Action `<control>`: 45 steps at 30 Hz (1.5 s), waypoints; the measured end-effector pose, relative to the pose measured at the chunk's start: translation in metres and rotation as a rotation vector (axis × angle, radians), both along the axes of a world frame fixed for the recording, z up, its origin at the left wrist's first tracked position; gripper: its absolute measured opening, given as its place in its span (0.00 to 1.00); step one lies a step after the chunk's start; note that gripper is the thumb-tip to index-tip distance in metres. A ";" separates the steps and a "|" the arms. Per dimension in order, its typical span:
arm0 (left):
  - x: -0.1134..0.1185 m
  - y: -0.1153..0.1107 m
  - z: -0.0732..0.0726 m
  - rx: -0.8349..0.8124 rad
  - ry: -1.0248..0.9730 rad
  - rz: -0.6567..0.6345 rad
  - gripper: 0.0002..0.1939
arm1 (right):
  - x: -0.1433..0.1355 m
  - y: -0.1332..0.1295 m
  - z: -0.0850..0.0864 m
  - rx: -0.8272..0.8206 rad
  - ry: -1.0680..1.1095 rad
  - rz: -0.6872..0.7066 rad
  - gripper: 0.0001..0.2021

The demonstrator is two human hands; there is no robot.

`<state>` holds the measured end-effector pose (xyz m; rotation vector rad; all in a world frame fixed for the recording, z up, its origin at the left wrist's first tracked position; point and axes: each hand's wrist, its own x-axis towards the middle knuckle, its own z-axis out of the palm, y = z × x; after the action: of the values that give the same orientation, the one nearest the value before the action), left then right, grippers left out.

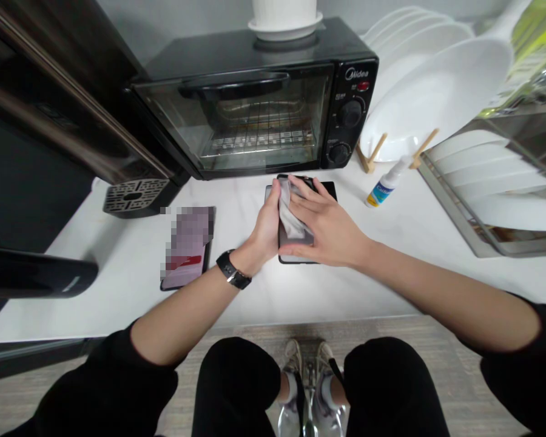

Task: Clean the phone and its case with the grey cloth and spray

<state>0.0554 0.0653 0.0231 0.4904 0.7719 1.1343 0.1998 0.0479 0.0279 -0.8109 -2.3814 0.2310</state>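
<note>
A dark, flat device like a phone lies on the white counter in front of the oven, with another dark flat edge showing behind it. My left hand grips the device along its left side, its thumb near the top edge. Over the device's face, my right hand presses a crumpled grey-white cloth under its fingers. Both hands cover much of the device. A small white spray bottle with a blue and yellow label stands to the right.
Behind the hands sits a black toaster oven. White plates stand in a wooden rack at the right, beside a metal dish rack. A second phone lies left, near a black machine's drip tray.
</note>
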 end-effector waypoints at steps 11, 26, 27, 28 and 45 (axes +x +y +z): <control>-0.022 0.010 0.020 0.265 -0.040 0.354 0.31 | 0.001 -0.012 0.006 0.162 -0.009 0.078 0.22; 0.006 -0.002 0.017 -0.043 0.055 -0.064 0.27 | 0.000 0.002 -0.008 -0.043 -0.062 -0.219 0.44; 0.005 -0.003 0.016 -0.048 0.064 -0.062 0.26 | 0.001 0.002 -0.007 -0.041 -0.053 -0.201 0.44; 0.004 -0.003 0.015 -0.046 0.074 -0.049 0.23 | 0.001 0.002 -0.006 -0.036 -0.045 -0.181 0.43; -0.017 0.005 0.019 0.256 0.033 0.416 0.31 | 0.000 -0.013 0.010 0.115 -0.070 0.091 0.20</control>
<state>0.0389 0.0707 0.0426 0.5786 0.7820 1.6284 0.2002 0.0347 0.0374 -0.6684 -2.4747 0.1020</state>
